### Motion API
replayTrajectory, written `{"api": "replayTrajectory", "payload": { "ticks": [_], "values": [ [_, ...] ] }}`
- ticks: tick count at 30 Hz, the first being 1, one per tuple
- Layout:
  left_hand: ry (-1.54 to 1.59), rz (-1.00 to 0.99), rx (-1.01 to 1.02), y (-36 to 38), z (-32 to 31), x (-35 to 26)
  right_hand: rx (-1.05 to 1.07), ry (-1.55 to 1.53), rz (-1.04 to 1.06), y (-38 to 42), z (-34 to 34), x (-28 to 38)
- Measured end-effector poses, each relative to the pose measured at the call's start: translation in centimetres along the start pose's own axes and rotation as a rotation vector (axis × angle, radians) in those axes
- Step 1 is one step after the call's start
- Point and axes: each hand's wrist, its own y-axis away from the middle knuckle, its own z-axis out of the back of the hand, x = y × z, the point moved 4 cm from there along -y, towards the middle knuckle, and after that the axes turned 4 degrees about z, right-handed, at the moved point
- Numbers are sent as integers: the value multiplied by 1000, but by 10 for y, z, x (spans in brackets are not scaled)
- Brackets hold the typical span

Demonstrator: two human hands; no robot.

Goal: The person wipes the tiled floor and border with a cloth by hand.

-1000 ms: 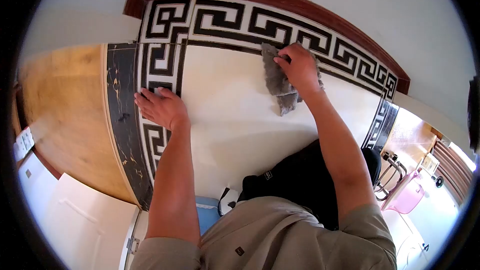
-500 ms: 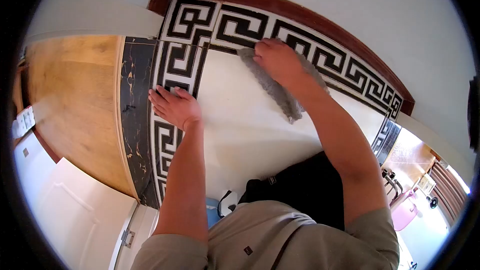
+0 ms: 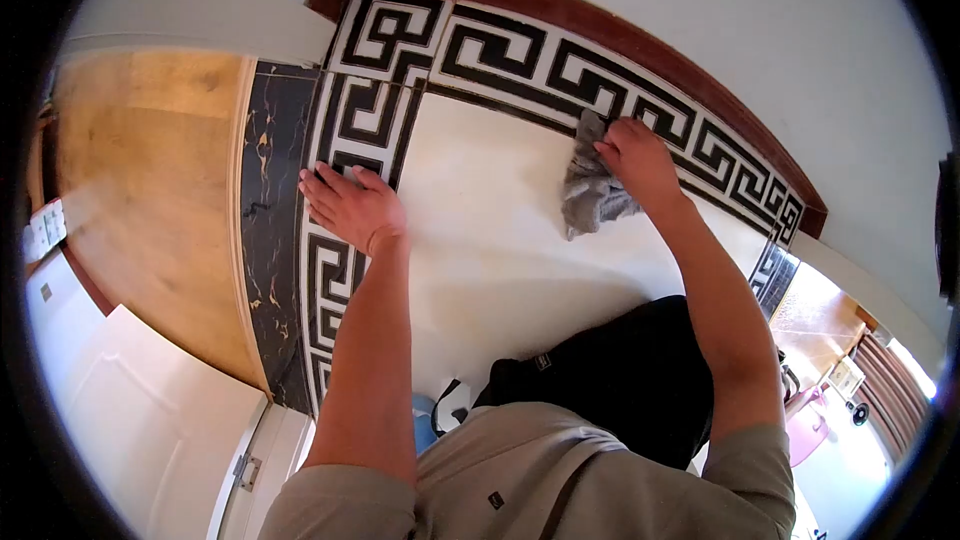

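Observation:
My right hand (image 3: 642, 162) is closed on a grey cloth (image 3: 592, 190), which is bunched up and hangs down to the left of my fingers. The cloth lies against the cream floor tile (image 3: 490, 200) and reaches the black-and-white key-pattern border (image 3: 500, 45) along the wall. My left hand (image 3: 352, 208) rests flat with its fingers spread on the left strip of that border. Nothing is in the left hand.
A dark red skirting board (image 3: 560, 8) runs along the wall. To the left are a black marbled threshold strip (image 3: 272, 230), a wooden floor (image 3: 150, 210) and a white door (image 3: 150, 420). A pink object (image 3: 806, 435) stands at the far right.
My right hand has moved right along the border and slightly down, drawing the cloth with it. The cloth, stretched out before, is now more bunched. My left hand stays in place.

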Motion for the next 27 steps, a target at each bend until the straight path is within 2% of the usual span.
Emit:
{"api": "replayTrajectory", "payload": {
  "ticks": [5,11,17,20,23,25,27],
  "values": [
    [-48,-10,15,0,2,0,-141,-18,27,-10,-1,20],
    [-31,-23,-29,0,0,1,-215,-22,197,-80,-24,84],
    [-20,-29,-44,0,0,1,-209,-84,223,-126,-29,138],
    [-11,-17,-19,-1,-1,3,-293,-41,196,-109,-28,123],
    [8,-28,-52,1,1,1,-124,5,117,-78,-17,88],
    [-1,-20,-41,1,1,1,-148,-63,94,-53,-7,63],
    [-18,-13,-16,0,-1,0,-29,-85,15,-37,-5,43]
  ]
}}
